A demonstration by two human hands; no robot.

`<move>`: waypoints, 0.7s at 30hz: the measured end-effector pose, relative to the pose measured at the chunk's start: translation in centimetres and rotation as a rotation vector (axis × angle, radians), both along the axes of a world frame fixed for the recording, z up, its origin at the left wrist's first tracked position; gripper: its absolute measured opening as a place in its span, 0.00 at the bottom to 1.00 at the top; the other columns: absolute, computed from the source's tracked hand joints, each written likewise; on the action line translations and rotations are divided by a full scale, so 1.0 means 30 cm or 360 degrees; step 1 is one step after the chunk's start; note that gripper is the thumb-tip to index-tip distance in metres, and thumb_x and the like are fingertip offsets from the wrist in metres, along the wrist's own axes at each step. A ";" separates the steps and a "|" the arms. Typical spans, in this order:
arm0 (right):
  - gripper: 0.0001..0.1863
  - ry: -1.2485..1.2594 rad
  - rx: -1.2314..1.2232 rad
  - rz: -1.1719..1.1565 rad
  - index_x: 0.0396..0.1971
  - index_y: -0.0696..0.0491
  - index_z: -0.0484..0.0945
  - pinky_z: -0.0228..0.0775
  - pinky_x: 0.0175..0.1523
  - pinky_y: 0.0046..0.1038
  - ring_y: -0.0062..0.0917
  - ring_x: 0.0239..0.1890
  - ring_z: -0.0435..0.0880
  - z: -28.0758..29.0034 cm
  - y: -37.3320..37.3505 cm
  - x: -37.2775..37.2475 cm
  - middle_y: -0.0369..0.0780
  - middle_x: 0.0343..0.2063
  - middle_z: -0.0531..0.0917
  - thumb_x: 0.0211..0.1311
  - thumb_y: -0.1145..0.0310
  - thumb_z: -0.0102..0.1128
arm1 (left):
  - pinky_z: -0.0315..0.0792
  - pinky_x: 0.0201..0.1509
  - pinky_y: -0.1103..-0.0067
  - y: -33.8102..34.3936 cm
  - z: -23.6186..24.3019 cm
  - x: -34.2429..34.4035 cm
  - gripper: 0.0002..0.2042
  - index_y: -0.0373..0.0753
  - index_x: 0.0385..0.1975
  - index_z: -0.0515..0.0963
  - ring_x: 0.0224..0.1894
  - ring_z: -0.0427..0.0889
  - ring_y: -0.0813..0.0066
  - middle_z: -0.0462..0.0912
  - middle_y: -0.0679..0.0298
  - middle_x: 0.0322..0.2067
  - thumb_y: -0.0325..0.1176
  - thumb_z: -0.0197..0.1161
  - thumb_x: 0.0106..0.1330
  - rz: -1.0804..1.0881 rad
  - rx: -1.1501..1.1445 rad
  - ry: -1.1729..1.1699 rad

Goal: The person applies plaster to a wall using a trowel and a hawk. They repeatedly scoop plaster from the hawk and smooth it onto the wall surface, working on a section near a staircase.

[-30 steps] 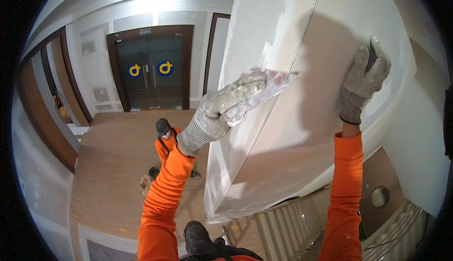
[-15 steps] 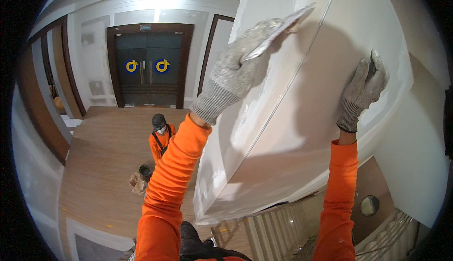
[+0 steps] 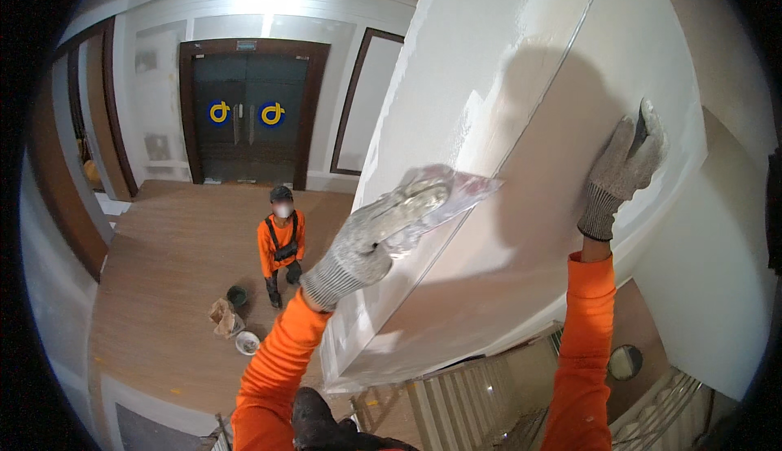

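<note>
My left hand [image 3: 383, 219], in a grey knit glove smeared with pale compound, is closed round a wide, flat putty knife [image 3: 456, 198]. Its blade lies against the white panel [image 3: 456, 60], reaching across the thin line that runs along it. Fresh white streaks [image 3: 472, 113] show on the surface above the blade. Farther right, my right hand [image 3: 626, 162] wears a similar glove. Its thumb and fingers are apart beside the panel's right part, with no tool visible in them. Shadows of my head and arms fall over the panel.
Far below on the brown floor [image 3: 163, 264] stands a person [image 3: 282, 235] in orange, near a dark bucket [image 3: 237, 295], a paper sack [image 3: 224, 319] and a white bucket [image 3: 247, 343]. A staircase [image 3: 456, 402] descends under the panel. Dark double doors [image 3: 251, 145] stand beyond.
My left hand has drawn the putty knife down along the panel, toward me. My right hand has barely moved. The person below now faces this way, and the white bucket has come into sight.
</note>
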State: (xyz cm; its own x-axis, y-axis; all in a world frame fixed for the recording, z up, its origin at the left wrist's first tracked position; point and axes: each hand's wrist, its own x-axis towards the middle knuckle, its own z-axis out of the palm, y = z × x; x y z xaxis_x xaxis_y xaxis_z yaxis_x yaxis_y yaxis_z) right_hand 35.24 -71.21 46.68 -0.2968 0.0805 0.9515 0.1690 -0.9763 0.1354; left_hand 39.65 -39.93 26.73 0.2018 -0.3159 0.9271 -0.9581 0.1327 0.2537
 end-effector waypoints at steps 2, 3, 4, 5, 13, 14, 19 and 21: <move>0.21 0.0026 0.0069 0.0024 0.62 0.55 0.78 0.61 0.75 0.43 0.40 0.67 0.72 0.000 0.015 -0.004 0.45 0.59 0.79 0.76 0.60 0.59 | 0.69 0.73 0.63 0.040 0.045 0.005 0.23 0.36 0.66 0.75 0.69 0.76 0.49 0.78 0.50 0.66 0.26 0.58 0.70 0.0089 -0.0194 -0.0165; 0.21 0.0056 0.0097 0.0040 0.62 0.55 0.78 0.61 0.75 0.44 0.40 0.67 0.72 -0.001 0.028 -0.014 0.46 0.60 0.79 0.77 0.60 0.59 | 0.73 0.70 0.63 0.050 0.089 0.009 0.20 0.35 0.64 0.77 0.68 0.78 0.51 0.79 0.50 0.65 0.31 0.59 0.75 0.0098 -0.0290 -0.0246; 0.20 0.0054 0.0090 -0.0014 0.62 0.57 0.78 0.62 0.74 0.43 0.40 0.66 0.73 -0.002 0.037 -0.019 0.46 0.60 0.79 0.77 0.62 0.57 | 0.76 0.66 0.65 0.048 0.154 0.035 0.18 0.35 0.63 0.78 0.65 0.82 0.55 0.80 0.48 0.64 0.31 0.59 0.75 0.0284 -0.0332 -0.0192; 0.20 0.0064 0.0083 -0.0060 0.62 0.58 0.78 0.63 0.74 0.42 0.40 0.66 0.74 -0.005 0.051 -0.033 0.46 0.60 0.79 0.77 0.64 0.55 | 0.78 0.63 0.66 0.051 0.222 0.046 0.18 0.36 0.62 0.79 0.61 0.84 0.56 0.81 0.49 0.62 0.31 0.59 0.75 0.0446 -0.0385 -0.0341; 0.23 0.0109 0.0039 -0.0100 0.63 0.62 0.76 0.64 0.73 0.42 0.41 0.66 0.75 -0.002 0.091 -0.069 0.50 0.60 0.78 0.77 0.63 0.53 | 0.79 0.58 0.64 -0.002 0.590 0.131 0.20 0.47 0.66 0.76 0.55 0.84 0.54 0.84 0.51 0.56 0.31 0.53 0.76 0.0493 -0.0314 -0.0524; 0.23 0.0110 0.0054 -0.0117 0.63 0.62 0.76 0.64 0.73 0.41 0.41 0.65 0.75 -0.001 0.092 -0.065 0.50 0.60 0.78 0.77 0.63 0.53 | 0.79 0.60 0.64 0.000 0.582 0.136 0.21 0.49 0.67 0.75 0.56 0.84 0.54 0.84 0.51 0.56 0.30 0.52 0.76 0.0467 -0.0401 -0.0664; 0.23 0.0130 0.0161 -0.0015 0.64 0.61 0.75 0.66 0.72 0.40 0.39 0.64 0.77 -0.017 0.076 -0.039 0.49 0.61 0.77 0.77 0.64 0.53 | 0.76 0.68 0.64 0.021 0.356 0.153 0.27 0.46 0.67 0.75 0.61 0.81 0.50 0.82 0.51 0.61 0.19 0.53 0.67 0.0201 -0.0068 -0.0567; 0.21 0.0133 0.0191 0.0136 0.62 0.60 0.77 0.65 0.72 0.40 0.39 0.64 0.75 -0.022 0.076 -0.037 0.48 0.60 0.77 0.77 0.64 0.54 | 0.75 0.69 0.64 0.042 0.243 0.138 0.30 0.47 0.68 0.74 0.64 0.80 0.52 0.81 0.52 0.62 0.16 0.52 0.65 0.0014 0.0046 -0.0400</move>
